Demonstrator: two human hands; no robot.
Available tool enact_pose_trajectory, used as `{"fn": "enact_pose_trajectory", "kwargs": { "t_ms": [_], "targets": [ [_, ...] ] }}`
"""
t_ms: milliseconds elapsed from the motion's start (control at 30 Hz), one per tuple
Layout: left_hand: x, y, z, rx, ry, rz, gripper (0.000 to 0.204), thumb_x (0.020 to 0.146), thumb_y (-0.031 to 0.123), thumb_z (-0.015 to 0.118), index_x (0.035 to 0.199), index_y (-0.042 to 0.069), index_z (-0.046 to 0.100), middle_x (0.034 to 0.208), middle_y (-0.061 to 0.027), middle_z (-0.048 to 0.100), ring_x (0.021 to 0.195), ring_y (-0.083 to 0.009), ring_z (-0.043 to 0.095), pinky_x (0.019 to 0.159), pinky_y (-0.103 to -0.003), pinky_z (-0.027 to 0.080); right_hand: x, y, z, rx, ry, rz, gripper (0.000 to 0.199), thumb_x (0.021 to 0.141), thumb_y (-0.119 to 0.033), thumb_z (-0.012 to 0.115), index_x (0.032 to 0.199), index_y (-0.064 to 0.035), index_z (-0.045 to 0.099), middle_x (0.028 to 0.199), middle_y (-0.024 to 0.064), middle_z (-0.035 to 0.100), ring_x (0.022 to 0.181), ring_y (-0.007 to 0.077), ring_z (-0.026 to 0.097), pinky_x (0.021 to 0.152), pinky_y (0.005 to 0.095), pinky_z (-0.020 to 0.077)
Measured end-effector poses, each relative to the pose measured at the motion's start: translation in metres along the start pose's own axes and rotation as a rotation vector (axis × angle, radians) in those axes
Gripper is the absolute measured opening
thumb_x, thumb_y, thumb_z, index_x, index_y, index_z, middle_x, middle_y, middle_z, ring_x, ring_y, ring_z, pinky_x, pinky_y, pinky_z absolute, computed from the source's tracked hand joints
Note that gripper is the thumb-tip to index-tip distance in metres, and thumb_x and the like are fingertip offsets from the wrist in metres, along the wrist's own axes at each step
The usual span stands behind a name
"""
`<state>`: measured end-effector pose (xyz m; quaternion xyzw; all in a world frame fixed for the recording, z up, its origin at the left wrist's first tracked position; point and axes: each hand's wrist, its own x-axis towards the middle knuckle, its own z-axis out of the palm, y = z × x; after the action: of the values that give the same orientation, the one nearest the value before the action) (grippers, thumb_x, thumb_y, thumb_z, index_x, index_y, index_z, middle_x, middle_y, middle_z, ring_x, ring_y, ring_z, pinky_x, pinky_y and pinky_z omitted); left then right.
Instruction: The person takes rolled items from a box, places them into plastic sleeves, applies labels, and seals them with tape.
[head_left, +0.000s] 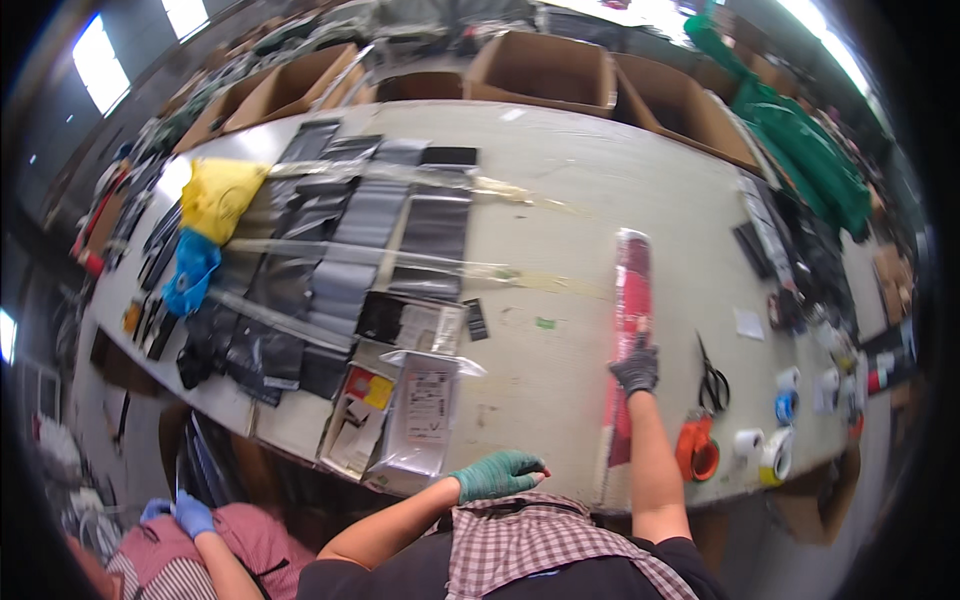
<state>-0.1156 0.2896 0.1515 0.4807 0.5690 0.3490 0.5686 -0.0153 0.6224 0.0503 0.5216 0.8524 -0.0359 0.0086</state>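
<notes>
While your right hand (634,368), in a dark glove, closes around the long red packet (630,330) lying lengthwise on the bench (560,200), your left hand (497,473), in a green glove, rests open and empty at the near edge, just beside a clear bag of papers (420,420). Scissors (712,380) and an orange tape dispenser (697,450) lie right of the packet; dark bags (350,250) are spread to the left.

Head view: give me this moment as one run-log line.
left hand: green glove, open, by clear-bagged stack | right hand: dark glove, pressing long red package flat on table | scissors alongside
</notes>
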Motion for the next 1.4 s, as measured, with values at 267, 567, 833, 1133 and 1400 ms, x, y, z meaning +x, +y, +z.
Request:
{"fn": "enact_pose_trajectory", "kwargs": {
  "t_ms": [267, 567, 833, 1133, 1400],
  "targets": [
    [-0.113, -0.041, -0.212, 0.586, 1.088, -0.197, 0.012, 0.076, 0.017, 0.066, 0.076, 0.006, 0.065, 0.075, -0.0144, 0.063, 0.069, -0.0297, 0.061, 0.064, -0.036, 0.049, 0.047, 0.025, -0.014, 0.221, 0.135, -0.13, 0.103, 0.061, -0.019, 0.074, 0.145, -0.0245, 0.016, 0.144, 0.0129, 0.034, 0.115, 0.043, 0.045, 0.097, 0.0467, 0.0412],
    [-0.235, -0.172, -0.283, 1.101, 0.57, -0.176, 0.051, 0.063, 0.012, 0.073, 0.111, 0.011, 0.056, 0.117, -0.0128, 0.053, 0.107, -0.0332, 0.052, 0.091, -0.04, 0.045, -0.027, 0.074, -0.018, 0.263, 0.117, -0.249, 0.106, 0.058, -0.005, 0.073, 0.147, -0.0162, 0.016, 0.147, 0.0198, 0.027, 0.129, 0.0389, 0.033, 0.107, 0.0419, 0.0291],
    [-0.217, -0.19, -0.287, 0.99, 0.737, -0.364, 0.035, 0.069, 0.016, 0.07, 0.101, 0.009, 0.057, 0.104, -0.0094, 0.057, 0.093, -0.0309, 0.057, 0.08, -0.038, 0.048, -0.026, 0.07, -0.031, 0.273, 0.007, -0.328, 0.106, 0.058, -0.004, 0.075, 0.147, -0.0149, 0.019, 0.148, 0.0148, 0.029, 0.135, 0.0316, 0.029, 0.11, 0.0374, 0.0262],
    [-0.238, -0.217, -0.221, 1.078, 0.963, -0.086, 0.042, 0.067, 0.019, 0.076, 0.105, 0.008, 0.064, 0.103, -0.0111, 0.058, 0.094, -0.029, 0.056, 0.082, -0.036, 0.049, -0.039, 0.072, -0.038, 0.224, 0.013, -0.362, 0.106, 0.059, -0.012, 0.076, 0.147, -0.0183, 0.019, 0.147, 0.0132, 0.032, 0.133, 0.0318, 0.033, 0.108, 0.0385, 0.0285],
    [-0.21, -0.204, -0.208, 1.12, 0.932, -0.048, 0.035, 0.068, 0.014, 0.071, 0.101, 0.013, 0.064, 0.095, -0.0051, 0.06, 0.087, -0.0265, 0.058, 0.075, -0.038, 0.05, -0.04, 0.065, -0.033, 0.201, 0.021, -0.335, 0.103, 0.06, -0.003, 0.073, 0.147, -0.0146, 0.019, 0.143, 0.0175, 0.033, 0.13, 0.0356, 0.033, 0.109, 0.039, 0.0277]
  ]
}}
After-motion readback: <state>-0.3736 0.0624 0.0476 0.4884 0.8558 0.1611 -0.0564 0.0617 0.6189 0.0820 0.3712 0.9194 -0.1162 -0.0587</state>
